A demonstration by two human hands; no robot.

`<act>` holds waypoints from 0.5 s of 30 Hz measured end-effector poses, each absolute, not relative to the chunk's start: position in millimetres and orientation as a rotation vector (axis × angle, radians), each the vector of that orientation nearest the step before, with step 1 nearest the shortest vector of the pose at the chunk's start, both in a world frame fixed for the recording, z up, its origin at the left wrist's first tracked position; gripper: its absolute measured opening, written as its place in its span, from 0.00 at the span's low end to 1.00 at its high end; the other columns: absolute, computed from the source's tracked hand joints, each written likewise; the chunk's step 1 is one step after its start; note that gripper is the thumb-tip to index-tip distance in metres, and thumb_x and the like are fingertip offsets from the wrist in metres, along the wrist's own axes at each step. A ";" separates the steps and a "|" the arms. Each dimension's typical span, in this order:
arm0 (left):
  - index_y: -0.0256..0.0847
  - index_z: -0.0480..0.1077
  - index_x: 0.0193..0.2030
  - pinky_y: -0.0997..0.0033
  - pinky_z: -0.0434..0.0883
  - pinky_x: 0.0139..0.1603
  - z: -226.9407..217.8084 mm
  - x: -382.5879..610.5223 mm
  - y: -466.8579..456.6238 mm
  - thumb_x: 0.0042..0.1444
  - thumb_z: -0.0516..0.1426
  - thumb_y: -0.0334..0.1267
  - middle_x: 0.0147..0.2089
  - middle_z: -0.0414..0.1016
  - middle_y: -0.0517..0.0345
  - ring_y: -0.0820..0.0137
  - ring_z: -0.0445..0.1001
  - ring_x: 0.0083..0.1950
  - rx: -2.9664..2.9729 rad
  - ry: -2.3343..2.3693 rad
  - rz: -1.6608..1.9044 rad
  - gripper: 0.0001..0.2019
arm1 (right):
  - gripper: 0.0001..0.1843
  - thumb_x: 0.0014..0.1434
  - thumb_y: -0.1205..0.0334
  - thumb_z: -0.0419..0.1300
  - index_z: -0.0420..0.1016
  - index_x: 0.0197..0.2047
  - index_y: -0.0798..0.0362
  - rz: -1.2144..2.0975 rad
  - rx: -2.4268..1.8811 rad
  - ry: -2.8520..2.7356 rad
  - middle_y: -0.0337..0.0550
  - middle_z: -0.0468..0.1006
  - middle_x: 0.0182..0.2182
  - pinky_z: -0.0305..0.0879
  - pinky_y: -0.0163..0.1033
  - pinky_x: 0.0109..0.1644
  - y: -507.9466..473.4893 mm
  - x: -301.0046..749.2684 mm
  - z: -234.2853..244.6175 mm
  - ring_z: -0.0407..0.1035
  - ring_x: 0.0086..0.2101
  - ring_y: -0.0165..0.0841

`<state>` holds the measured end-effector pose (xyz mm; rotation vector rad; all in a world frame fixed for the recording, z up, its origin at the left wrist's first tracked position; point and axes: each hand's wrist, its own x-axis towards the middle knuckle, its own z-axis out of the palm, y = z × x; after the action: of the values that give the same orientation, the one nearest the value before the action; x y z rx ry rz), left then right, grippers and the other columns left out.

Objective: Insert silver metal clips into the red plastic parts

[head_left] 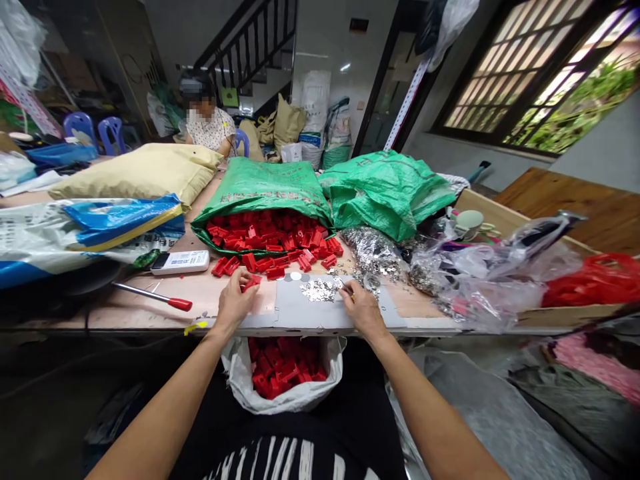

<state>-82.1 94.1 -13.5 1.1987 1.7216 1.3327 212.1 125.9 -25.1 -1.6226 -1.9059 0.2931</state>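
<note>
On the near side of the table, my left hand point(236, 299) is closed around a red plastic part point(253, 283). My right hand point(362, 305) pinches with its fingertips at the right edge of a pile of small silvery metal pieces point(320, 290); what it holds is too small to name. That pile lies on a grey board point(295, 312). Behind both hands, loose red plastic parts spill from the mouth of a green woven sack point(273, 180). Below the table edge, a white sack point(283, 404) in front of my body contains more red parts.
A lever with a red grip point(179, 304) juts out on the left, near a white box-shaped device point(181, 262). Clear bags of metal pieces point(375, 257) and a second green sack point(390, 187) stand on the right. Across the table sits another person point(213, 127).
</note>
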 end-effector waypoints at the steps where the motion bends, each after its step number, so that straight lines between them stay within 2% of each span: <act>1: 0.44 0.67 0.43 0.63 0.70 0.44 -10.4 -77.0 87.2 0.50 0.60 0.36 0.36 0.72 0.58 0.65 0.73 0.40 1.146 1.632 1.334 0.12 | 0.07 0.59 0.59 0.54 0.70 0.37 0.53 0.362 -1.559 -1.866 0.44 0.77 0.32 0.60 0.37 0.37 124.5 211.0 -24.0 0.69 0.32 0.35; 3: 0.44 0.66 0.50 0.67 0.72 0.37 -4.0 -66.6 72.8 0.53 0.60 0.39 0.38 0.75 0.56 0.70 0.75 0.34 1.021 1.419 1.309 0.17 | 0.10 0.58 0.55 0.56 0.70 0.35 0.53 0.531 -1.424 -1.782 0.41 0.75 0.29 0.60 0.36 0.35 119.3 205.3 -20.0 0.67 0.29 0.32; 5: 0.46 0.65 0.55 0.70 0.73 0.37 1.6 -57.8 59.5 0.53 0.61 0.36 0.42 0.76 0.54 0.74 0.74 0.32 0.624 0.956 1.234 0.21 | 0.13 0.57 0.51 0.57 0.70 0.34 0.54 0.741 -1.307 -1.707 0.37 0.70 0.23 0.58 0.34 0.29 110.7 195.5 -13.6 0.63 0.24 0.29; 8: 0.41 0.67 0.54 0.74 0.74 0.35 6.2 -48.8 45.3 0.56 0.59 0.32 0.43 0.76 0.48 0.73 0.75 0.33 0.298 0.700 1.128 0.18 | 0.16 0.57 0.49 0.57 0.72 0.35 0.55 1.023 -1.165 -1.669 0.33 0.64 0.19 0.53 0.32 0.23 92.7 177.9 -0.8 0.56 0.20 0.26; 11: 0.38 0.68 0.53 0.74 0.76 0.36 6.0 -42.5 37.3 0.59 0.56 0.30 0.43 0.77 0.45 0.71 0.77 0.35 0.218 0.676 1.099 0.15 | 0.14 0.58 0.51 0.58 0.73 0.37 0.54 1.031 -1.088 -1.743 0.36 0.69 0.23 0.55 0.31 0.25 75.0 164.7 12.4 0.57 0.21 0.25; 15: 0.36 0.70 0.48 0.73 0.78 0.39 4.4 -34.1 29.7 0.59 0.56 0.27 0.41 0.77 0.50 0.71 0.79 0.37 0.204 0.689 1.091 0.10 | 0.10 0.59 0.57 0.58 0.74 0.41 0.53 0.903 -1.073 -1.877 0.39 0.76 0.31 0.59 0.32 0.31 63.0 156.5 25.1 0.63 0.26 0.27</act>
<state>-34.1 29.7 4.4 0.2041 0.6886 1.0907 156.5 63.0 25.1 -1.0727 -1.8767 0.9030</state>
